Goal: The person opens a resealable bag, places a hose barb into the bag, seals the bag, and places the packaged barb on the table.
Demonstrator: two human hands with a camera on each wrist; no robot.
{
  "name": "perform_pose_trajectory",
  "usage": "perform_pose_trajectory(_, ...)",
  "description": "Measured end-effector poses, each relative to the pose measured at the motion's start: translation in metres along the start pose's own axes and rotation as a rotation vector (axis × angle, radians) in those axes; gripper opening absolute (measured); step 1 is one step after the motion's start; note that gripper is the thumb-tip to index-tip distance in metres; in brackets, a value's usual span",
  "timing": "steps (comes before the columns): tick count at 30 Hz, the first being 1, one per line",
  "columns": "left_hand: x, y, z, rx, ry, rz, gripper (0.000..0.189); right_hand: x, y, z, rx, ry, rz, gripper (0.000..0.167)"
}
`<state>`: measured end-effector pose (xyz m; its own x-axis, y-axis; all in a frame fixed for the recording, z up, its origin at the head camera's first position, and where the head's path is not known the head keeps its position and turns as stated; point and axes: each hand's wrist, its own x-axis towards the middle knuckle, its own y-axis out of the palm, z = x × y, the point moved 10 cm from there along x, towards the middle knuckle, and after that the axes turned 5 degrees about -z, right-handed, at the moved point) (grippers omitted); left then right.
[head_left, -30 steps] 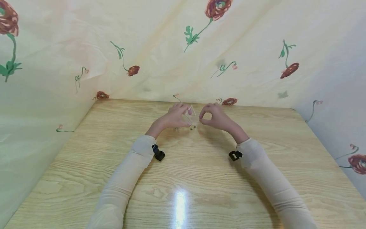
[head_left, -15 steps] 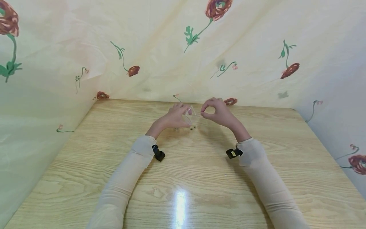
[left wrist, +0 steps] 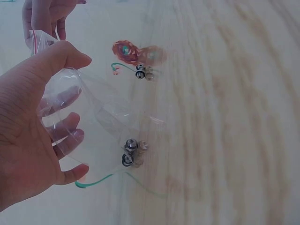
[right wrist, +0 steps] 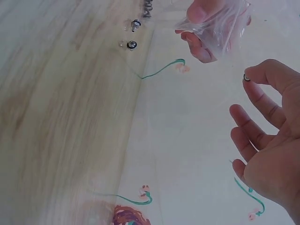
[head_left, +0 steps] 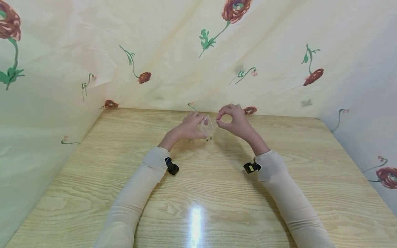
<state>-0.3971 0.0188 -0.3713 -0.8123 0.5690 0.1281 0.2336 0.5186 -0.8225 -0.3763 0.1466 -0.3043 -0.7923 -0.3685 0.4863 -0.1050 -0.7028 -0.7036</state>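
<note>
My left hand (head_left: 190, 126) grips a clear zip-lock bag (left wrist: 105, 112), its thumb and fingers spread around the film near the mouth. In the right wrist view the crumpled bag shows a red zip line. My right hand (head_left: 236, 121) pinches a tiny metal screw with a dark ring (right wrist: 246, 78) between thumb and index finger, just right of the bag and apart from it; its other fingers are loosely bent. Small shiny screws with black rings (right wrist: 131, 45) lie on the table below the hands. More such metal pieces (left wrist: 131, 145) appear at the bag's lower edge; whether inside or behind it, I cannot tell.
A wood-grain table (head_left: 198, 179) runs back to a flower-printed cloth (head_left: 173, 69), which also hangs on both sides. A coil-like metal piece (right wrist: 147, 8) lies near the screws. Black wrist straps (head_left: 172, 166) sit on both forearms.
My right hand has risen and moved slightly away from the bag, then come a little back toward it at the raised height. My left hand and the bag have stayed in place.
</note>
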Motion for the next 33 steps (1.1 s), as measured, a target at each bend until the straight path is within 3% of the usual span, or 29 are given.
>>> perform_pose_trajectory(15, -0.002, -0.001, -0.001, 0.016, -0.010, -0.002, 0.043, -0.001, 0.004, 0.010, 0.003, -0.078, -0.124, 0.006)
perform_pose_trajectory(33, -0.001, -0.001, 0.000, 0.050, -0.011, -0.007, 0.045, -0.004, 0.013, 0.016, 0.028, -0.083, -0.104, 0.006)
